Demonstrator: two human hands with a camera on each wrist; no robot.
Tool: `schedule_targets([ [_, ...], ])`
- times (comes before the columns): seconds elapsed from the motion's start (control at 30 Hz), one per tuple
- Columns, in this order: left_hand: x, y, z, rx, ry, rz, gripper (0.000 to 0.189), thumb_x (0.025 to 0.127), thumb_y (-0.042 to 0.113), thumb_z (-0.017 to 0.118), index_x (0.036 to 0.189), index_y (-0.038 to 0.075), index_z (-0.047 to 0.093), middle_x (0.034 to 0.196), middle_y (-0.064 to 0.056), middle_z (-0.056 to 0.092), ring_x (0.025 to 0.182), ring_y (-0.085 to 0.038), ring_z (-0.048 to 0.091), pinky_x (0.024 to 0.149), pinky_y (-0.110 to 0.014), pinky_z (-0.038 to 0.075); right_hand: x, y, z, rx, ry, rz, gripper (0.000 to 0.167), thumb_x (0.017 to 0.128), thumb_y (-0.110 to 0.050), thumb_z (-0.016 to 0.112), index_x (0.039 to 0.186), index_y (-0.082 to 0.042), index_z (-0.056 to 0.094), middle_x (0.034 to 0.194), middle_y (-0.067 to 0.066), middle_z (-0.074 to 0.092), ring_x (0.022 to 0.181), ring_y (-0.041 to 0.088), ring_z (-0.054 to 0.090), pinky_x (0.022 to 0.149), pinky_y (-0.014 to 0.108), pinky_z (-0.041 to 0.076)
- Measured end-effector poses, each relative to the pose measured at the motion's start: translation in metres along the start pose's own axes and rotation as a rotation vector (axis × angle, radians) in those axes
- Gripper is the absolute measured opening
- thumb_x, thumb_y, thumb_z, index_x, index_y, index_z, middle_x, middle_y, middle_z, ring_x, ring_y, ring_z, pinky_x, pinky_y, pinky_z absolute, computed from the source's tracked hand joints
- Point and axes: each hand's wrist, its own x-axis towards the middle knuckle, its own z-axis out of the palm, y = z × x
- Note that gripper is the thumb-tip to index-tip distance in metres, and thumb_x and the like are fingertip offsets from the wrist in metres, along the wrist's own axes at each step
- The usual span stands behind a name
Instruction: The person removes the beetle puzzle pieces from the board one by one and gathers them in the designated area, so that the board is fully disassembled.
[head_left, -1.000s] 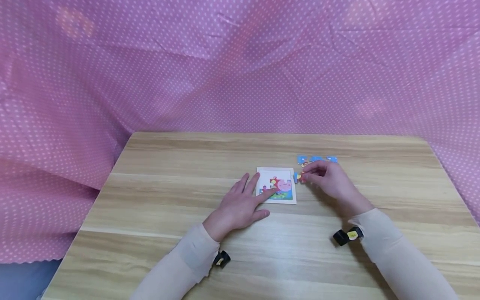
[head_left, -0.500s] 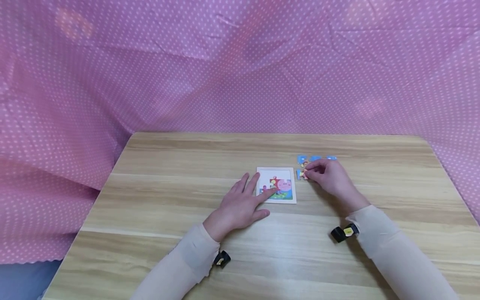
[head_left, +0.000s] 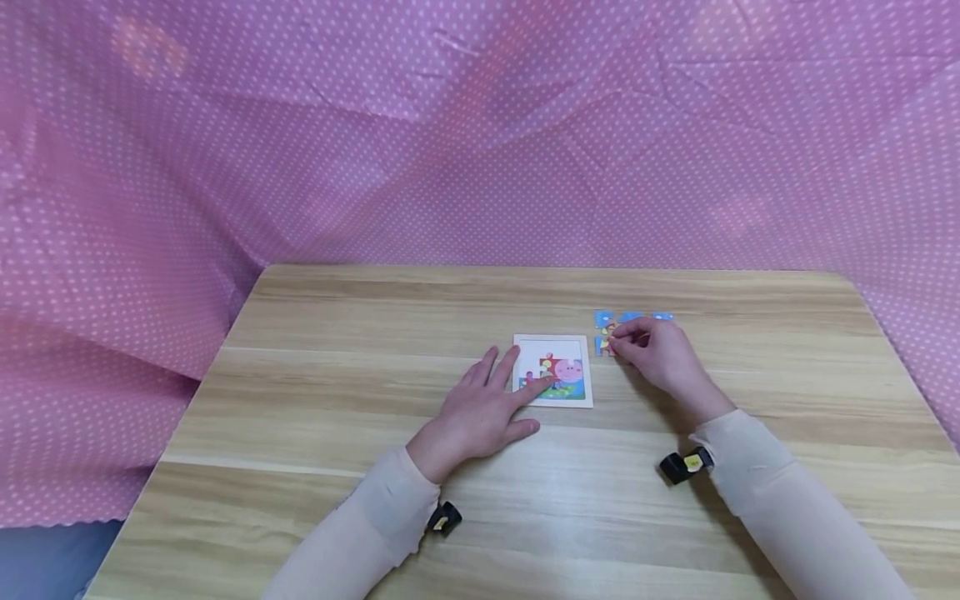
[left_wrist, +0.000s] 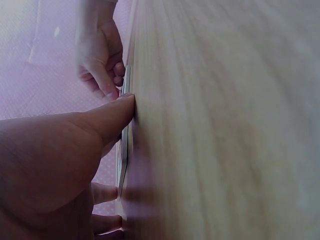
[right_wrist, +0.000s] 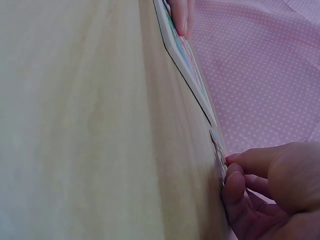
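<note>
A small square puzzle tray (head_left: 551,346) with a white frame lies on the table; fitted pieces showing a pink cartoon pig (head_left: 567,372) fill its lower and right parts. My left hand (head_left: 476,412) is spread flat beside it, the index fingertip resting on the fitted pieces. To the right of the tray, my right hand (head_left: 667,354) pinches a blue, yellow and red puzzle piece (head_left: 602,347) between thumb and finger, low over the table. The right wrist view shows the thumb and finger (right_wrist: 247,161) meeting at its red edge. The fingers cover part of that piece.
Loose blue-edged puzzle pieces (head_left: 603,318) lie in a row just beyond my right hand, some partly hidden by it. The wooden table (head_left: 360,317) ends at a pink dotted cloth (head_left: 480,150) behind. Black wrist devices (head_left: 684,465) hang at both cuffs.
My right hand has moved the pinched piece slightly right and away from the tray's edge, turning it straighter, closer to the loose pieces. The left hand has stayed still.
</note>
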Motion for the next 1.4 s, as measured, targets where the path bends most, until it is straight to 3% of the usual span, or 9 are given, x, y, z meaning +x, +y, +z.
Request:
schedule_targets([
  [0.37, -0.0003, 0.0009, -0.0011, -0.010, -0.003, -0.003, 0.066, 0.109, 0.055, 0.057, 0.168, 0.048, 0.031, 0.183, -0.016, 0.008, 0.169, -0.046, 0.007, 0.136, -0.058, 0.019, 0.0001, -0.0017, -0.0001, 0.000, -0.020, 0.006, 0.020, 0.105, -0.017, 0.071, 0.115, -0.001, 0.076, 0.103, 0.016, 0.077, 0.085, 0.019, 0.065, 0.070, 0.024, 0.052],
  [0.73, -0.0002, 0.0016, -0.0014, -0.015, -0.010, -0.008, 0.066, 0.109, 0.054, 0.057, 0.168, 0.049, 0.031, 0.183, -0.016, 0.008, 0.169, -0.045, 0.007, 0.137, -0.057, 0.019, -0.0016, -0.0039, -0.0009, -0.025, -0.038, 0.034, 0.021, 0.107, -0.019, 0.069, 0.118, -0.003, 0.076, 0.104, 0.014, 0.075, 0.089, 0.023, 0.064, 0.069, 0.026, 0.052],
  [1.1, -0.0004, 0.0027, -0.0010, -0.014, -0.022, -0.015, 0.066, 0.109, 0.054, 0.057, 0.169, 0.049, 0.029, 0.183, -0.015, 0.006, 0.169, -0.044, 0.006, 0.137, -0.057, 0.017, -0.0007, -0.0023, -0.0002, -0.029, -0.021, -0.012, 0.019, 0.105, -0.017, 0.071, 0.113, -0.001, 0.078, 0.101, 0.015, 0.076, 0.083, 0.019, 0.064, 0.071, 0.027, 0.051],
  [1.4, -0.0006, 0.0026, -0.0017, -0.013, -0.015, -0.011, 0.066, 0.109, 0.054, 0.056, 0.169, 0.049, 0.030, 0.183, -0.016, 0.008, 0.169, -0.045, 0.007, 0.137, -0.057, 0.018, 0.0010, -0.0018, 0.0011, -0.055, -0.018, -0.039, 0.019, 0.103, -0.016, 0.073, 0.113, 0.000, 0.078, 0.103, 0.016, 0.076, 0.087, 0.022, 0.064, 0.074, 0.029, 0.050],
])
